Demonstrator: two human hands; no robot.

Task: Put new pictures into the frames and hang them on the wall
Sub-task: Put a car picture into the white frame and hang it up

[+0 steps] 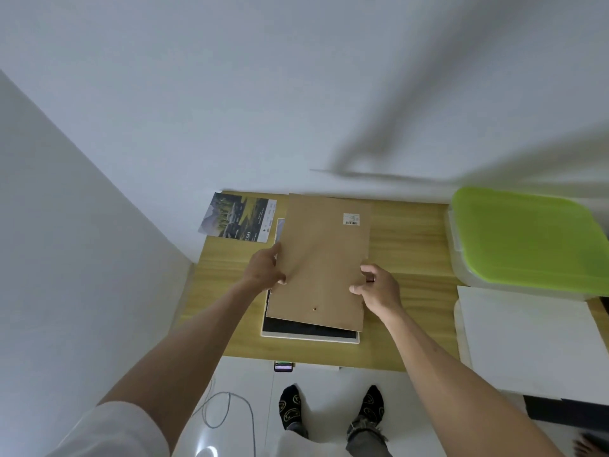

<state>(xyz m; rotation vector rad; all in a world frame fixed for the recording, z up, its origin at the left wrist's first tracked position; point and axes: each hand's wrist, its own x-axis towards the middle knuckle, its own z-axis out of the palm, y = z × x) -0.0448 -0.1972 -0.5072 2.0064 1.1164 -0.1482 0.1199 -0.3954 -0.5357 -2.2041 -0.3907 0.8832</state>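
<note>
both hands hold the brown backing board (pixel 321 258) by its long edges, tilted up over the frame (pixel 309 334) that lies face down on the wooden surface (pixel 405 245). left hand (pixel 263 270) has its grip clamped on the board's left edge, thumb on top; right hand (pixel 379 286) is pinched on the right edge, fingers curled under. the near end of the board sits just above the frame's dark opening, the far end raised. whether it's coming out or going back in, can't tell from this alone.

a printed picture (pixel 239 217) w/ a landscape lies at the surface's far left corner, near the board's left edge but apart from the frame. probably the one to go in.

to do the step well: keep the board level btw both hands, don't flex it, it looks thin. if lifting, clear the frame rim fully before moving sideways. if seating, line up the near edge w/ the opening first, then lower the far end. keep fingers off the inside of the frame.

green-lidded box (pixel 527 235) and white sheet (pixel 527 338) sit to the right, well apart.
</note>
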